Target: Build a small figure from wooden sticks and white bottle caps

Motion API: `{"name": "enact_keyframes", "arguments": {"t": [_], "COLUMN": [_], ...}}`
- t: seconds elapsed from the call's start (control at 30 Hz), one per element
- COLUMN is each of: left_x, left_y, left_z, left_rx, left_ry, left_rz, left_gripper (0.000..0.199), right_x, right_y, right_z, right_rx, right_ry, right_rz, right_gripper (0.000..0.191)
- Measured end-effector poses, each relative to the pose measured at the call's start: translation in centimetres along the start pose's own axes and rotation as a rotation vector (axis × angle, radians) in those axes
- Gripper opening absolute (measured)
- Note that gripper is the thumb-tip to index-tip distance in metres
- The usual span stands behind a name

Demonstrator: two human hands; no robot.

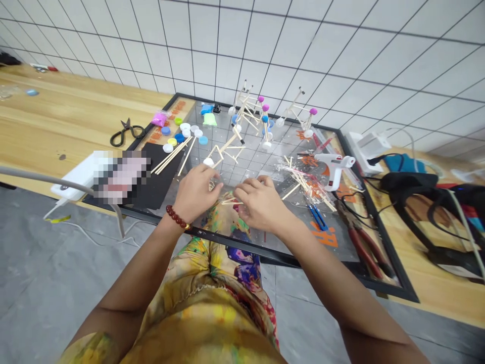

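Left hand (196,193) and right hand (260,203) curled, close together over small wooden-stick piece (229,202) on clear mat (288,237); pinch unconfirmed. Assembled stick frames (246,108) stand beyond; loose sticks (303,177) remain heaped beside glue gun (335,167).

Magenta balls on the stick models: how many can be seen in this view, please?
3. One magenta ball and a second magenta ball sit on the middle stick model; a third magenta ball sits on the right stick model. More may be hidden behind the sticks.
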State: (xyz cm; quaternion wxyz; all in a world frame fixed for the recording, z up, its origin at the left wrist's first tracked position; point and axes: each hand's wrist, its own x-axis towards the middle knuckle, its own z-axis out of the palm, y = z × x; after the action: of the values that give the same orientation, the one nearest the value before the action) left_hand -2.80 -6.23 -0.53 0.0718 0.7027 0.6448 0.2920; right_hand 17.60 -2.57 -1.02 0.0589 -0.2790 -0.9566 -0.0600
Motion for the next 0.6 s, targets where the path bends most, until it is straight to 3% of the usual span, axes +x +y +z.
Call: {"name": "enact_keyframes", "arguments": {"t": [0.2,0.43,0.6], "left_x": [4.9,8.1,9.7], "left_y": [-0.1,-0.5,-1.3], "left_z": [-0.9,-0.7,-0.3], "left_rx": [-0.125,-0.216,-0.207], "left_ry": [0.162,0.15,0.103], "left_rz": [0.018,-0.031,0.037], "left_gripper": [0.013,0.016,0.03], "right_x": [0.4,0.6,0.4], "right_y": [0.6,0.7,0.9], "right_z": [0.5,0.6,0.5], "right_rx": [0.033,0.036,0.04], "right_ry": [-0.068,-0.065,-0.097], "right_rz": [-0.068,-0.088,-0.123], "right_gripper": [0.022,0.028,0.024]}}
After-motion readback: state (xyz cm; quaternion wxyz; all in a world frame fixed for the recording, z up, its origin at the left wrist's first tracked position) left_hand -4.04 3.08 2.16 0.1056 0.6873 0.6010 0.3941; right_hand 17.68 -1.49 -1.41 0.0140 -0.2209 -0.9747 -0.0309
